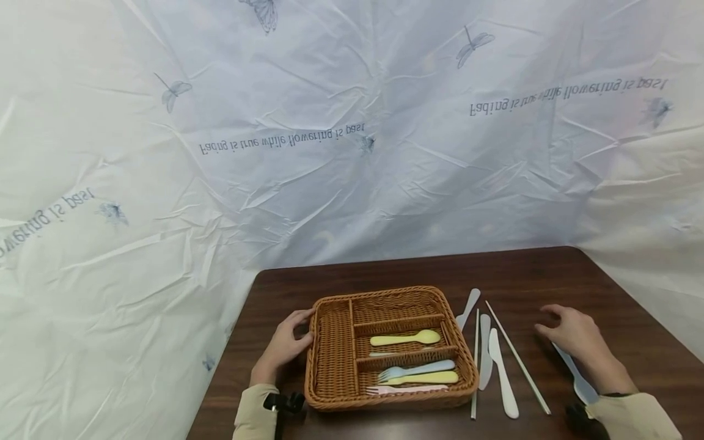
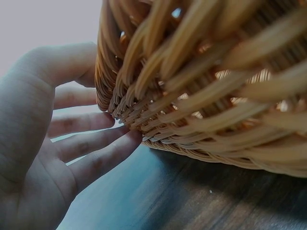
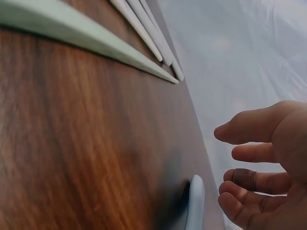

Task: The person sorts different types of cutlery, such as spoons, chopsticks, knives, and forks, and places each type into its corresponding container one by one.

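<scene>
A brown wicker basket [image 1: 332, 342] with compartments stands on the table. My left hand [image 1: 286, 342] is at its left side; in the left wrist view, extended fingers [image 2: 103, 160] touch the woven wall [image 2: 201, 110]. One compartment holds a yellow spoon [image 1: 407, 338] and a mostly hidden pale piece. In the front one lie a blue fork [image 1: 418, 369], a yellow-handled piece [image 1: 423, 378] and a pink fork [image 1: 407, 389]. At right, my right hand [image 1: 577, 333] hovers with loosely bent fingers and holds nothing. Partly beneath it lies a light blue spoon [image 1: 577, 376].
Right of the basket lie a white knife [image 1: 502, 373], a grey-blue knife [image 1: 485, 351], two pale chopsticks [image 1: 519, 360] [image 1: 475, 366] and a light-handled utensil [image 1: 470, 302] partly hidden by the basket. The dark wooden table [image 1: 550, 269] meets a printed white cloth [image 1: 385, 201] behind.
</scene>
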The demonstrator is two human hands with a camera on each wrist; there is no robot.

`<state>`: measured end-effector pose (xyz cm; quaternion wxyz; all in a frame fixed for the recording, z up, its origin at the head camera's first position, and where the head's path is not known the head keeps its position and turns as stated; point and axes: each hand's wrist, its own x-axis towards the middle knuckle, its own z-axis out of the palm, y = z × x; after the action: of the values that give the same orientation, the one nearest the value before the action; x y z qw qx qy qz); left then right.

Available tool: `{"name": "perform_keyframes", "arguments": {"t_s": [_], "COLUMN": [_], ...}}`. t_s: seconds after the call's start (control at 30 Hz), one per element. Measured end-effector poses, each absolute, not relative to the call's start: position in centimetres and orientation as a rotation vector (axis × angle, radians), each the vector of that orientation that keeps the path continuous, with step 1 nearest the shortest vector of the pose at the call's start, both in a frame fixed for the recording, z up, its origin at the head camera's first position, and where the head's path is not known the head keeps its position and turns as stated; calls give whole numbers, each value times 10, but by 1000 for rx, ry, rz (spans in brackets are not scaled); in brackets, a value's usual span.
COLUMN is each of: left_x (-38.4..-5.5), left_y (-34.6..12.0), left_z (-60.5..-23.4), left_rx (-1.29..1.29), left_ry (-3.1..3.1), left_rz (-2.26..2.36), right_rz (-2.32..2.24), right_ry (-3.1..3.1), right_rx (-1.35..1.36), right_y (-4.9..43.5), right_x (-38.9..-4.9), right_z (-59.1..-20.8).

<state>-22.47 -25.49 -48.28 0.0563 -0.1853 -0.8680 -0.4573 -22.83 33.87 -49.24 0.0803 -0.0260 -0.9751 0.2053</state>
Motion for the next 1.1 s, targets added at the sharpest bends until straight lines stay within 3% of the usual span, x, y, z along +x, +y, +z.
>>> {"name": "perform_keyframes", "arguments": {"t_s": [0.27,0.6,1.1], "left_x": [-225,-245,-247], "left_y": [-255,-266,-269], "left_z": [-482,-516,-518], "left_rx": [-573,-552,-585], "left_ry": [-2664,-2622,-2637], "left_rz": [-1376,-1344,-1285], "right_rz": [653,614,576], "right_ry": [-2996,-3011,-3065], "right_rx": [-122,-163,-183], "right_y": [343,347,344], "right_x": [-225,-228,-224], "right_z": [-496,-504,-508]}}
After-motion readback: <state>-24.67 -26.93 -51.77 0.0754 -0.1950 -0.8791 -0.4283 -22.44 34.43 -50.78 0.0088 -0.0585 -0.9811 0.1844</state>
